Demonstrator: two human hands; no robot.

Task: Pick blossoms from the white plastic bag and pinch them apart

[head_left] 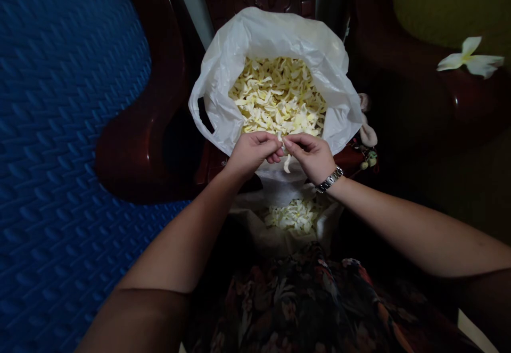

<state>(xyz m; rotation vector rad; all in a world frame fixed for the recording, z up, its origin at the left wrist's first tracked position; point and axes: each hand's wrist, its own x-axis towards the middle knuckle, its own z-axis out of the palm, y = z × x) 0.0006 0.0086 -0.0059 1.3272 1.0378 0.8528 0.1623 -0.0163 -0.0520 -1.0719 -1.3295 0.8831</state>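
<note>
Petals, pale yellow, fill the white plastic bag. At its near rim, left hand and right hand pinch one cream flower; a smaller lap pile apparently remains.

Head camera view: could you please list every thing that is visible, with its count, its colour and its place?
plastic bag: one, white, open on a dark red chair, upper middle.
petals: many, pale yellow and white, inside the plastic bag.
smaller heap of petals: one, pale yellow, on a pale sheet below the hands.
whole flower: one, white with yellow centre, on the chair arm, upper right.
dark red chair: one, under the bag.
blue mat: one, left side.
wristwatch: one, silver, right wrist.
flowered cloth: dark, bottom middle.
left hand: pinching a petal at the bag's near rim.
right hand: pinching the same petal.
</note>
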